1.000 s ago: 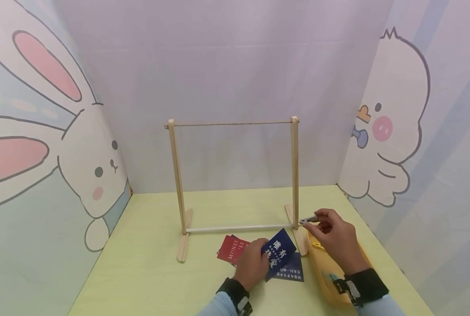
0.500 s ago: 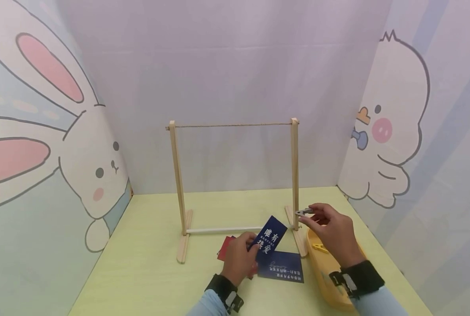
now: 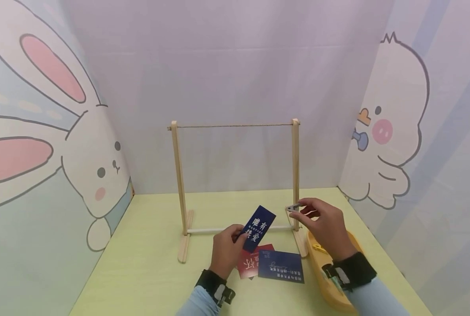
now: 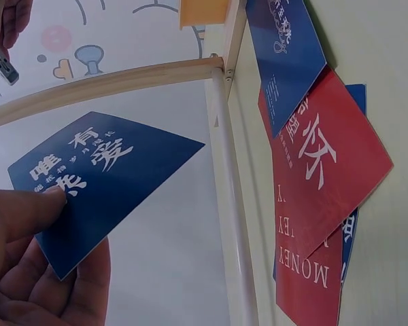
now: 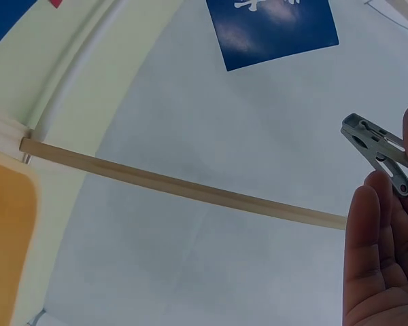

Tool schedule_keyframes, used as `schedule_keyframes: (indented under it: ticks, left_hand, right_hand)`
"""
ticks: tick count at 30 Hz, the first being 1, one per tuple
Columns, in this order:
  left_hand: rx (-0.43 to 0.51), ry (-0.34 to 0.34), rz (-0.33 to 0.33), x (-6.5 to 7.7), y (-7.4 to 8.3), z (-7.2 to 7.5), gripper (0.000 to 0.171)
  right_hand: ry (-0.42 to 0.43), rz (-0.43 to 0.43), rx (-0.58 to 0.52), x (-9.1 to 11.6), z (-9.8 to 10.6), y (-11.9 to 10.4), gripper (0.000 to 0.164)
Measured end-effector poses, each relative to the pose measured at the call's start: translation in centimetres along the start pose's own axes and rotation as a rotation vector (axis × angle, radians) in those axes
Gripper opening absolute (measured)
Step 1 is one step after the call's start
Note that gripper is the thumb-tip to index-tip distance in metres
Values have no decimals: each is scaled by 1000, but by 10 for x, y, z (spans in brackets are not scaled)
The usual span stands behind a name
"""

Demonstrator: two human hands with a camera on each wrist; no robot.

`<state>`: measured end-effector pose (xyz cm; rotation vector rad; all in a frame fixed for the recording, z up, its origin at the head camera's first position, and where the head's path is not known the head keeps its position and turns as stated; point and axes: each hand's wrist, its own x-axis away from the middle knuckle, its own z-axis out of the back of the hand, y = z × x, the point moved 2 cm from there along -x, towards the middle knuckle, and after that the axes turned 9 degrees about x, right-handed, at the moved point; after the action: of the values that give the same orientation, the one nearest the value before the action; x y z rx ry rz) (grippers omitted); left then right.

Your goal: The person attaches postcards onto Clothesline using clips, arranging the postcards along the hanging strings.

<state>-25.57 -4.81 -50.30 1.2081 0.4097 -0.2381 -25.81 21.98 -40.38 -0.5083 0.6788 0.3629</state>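
Observation:
My left hand (image 3: 227,250) pinches a dark blue card (image 3: 260,226) with white characters between thumb and fingers, tilted and raised over the table. In the left wrist view the thumb lies across the printed face of the card (image 4: 115,170). My right hand (image 3: 324,221) holds a grey clothespin (image 5: 377,146) by its handles, to the right of the card and apart from it. Below the raised card, red cards (image 3: 250,263) and another blue card (image 3: 281,266) lie overlapping on the table; one red card (image 4: 306,272) reads MONEY.
A wooden frame (image 3: 295,175) stands behind the hands, with a twine line (image 3: 235,126) strung across its top and a white rod (image 3: 207,231) low down. At the right, a yellow tray (image 3: 313,263) holds a yellow clothespin (image 3: 320,249). Printed cloth walls enclose the table.
My left hand has lifted the blue card up and left, away from the pile, uncovering the cards beneath. My right hand has moved left and slightly up with the clothespin, away from the tray.

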Motion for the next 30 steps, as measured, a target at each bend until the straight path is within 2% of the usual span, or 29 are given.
schedule_keyframes:
  ticks: [7,15,30]
  left_hand:
    - [-4,29,-20,-2,3,11,16]
    - [-27,104,18,-12,2,32,17]
    - [-22,199,-62,-36,14,74,23]
  right_hand:
    - [15,61,-33,-10,0,-10,39]
    - [8,121,-34,-26,-1,-25,39]
    - [16,257,-69,-71,0,-73,41]
